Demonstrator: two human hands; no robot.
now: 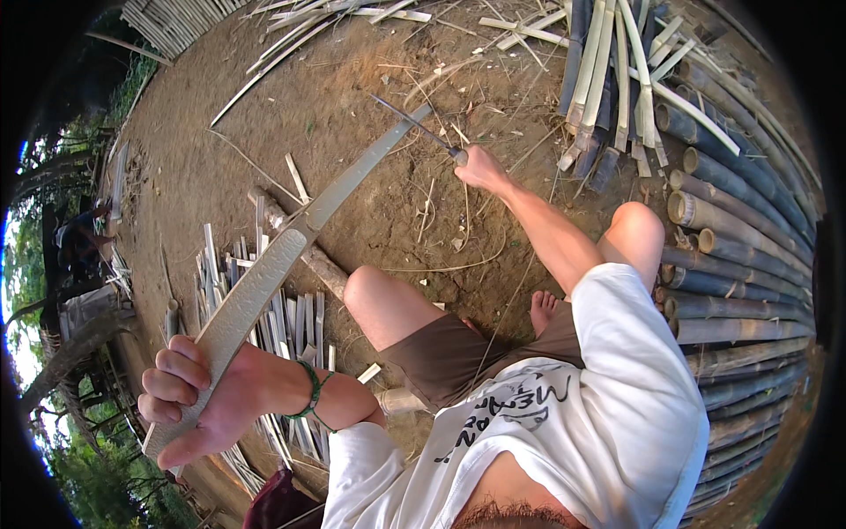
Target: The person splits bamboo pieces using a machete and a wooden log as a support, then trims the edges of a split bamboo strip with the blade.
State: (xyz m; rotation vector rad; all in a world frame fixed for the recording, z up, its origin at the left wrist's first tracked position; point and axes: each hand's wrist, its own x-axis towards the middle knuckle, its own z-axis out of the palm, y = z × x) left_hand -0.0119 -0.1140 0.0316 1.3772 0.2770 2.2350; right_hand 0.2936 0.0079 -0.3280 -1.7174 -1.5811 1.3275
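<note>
A long split bamboo strip (256,280) runs slantwise from lower left to the upper middle, its pale broad side showing and a node partway along. My left hand (189,397) is closed around its near end. Out at arm's length, my right hand (482,169) grips the dark handle of a knife (414,123) with a long, narrow blade. The blade crosses the strip close to its far end; whether it touches or cuts in, I cannot tell. Beneath the strip's middle, a round wooden pole (324,267) lies on the ground near my knee.
Cut bamboo slats (295,322) are heaped at the left beside my leg. Whole bamboo poles (740,304) line the right side, with split strips (621,79) piled at the upper right. More strips (291,44) lie at the far left on the dirt ground (198,145).
</note>
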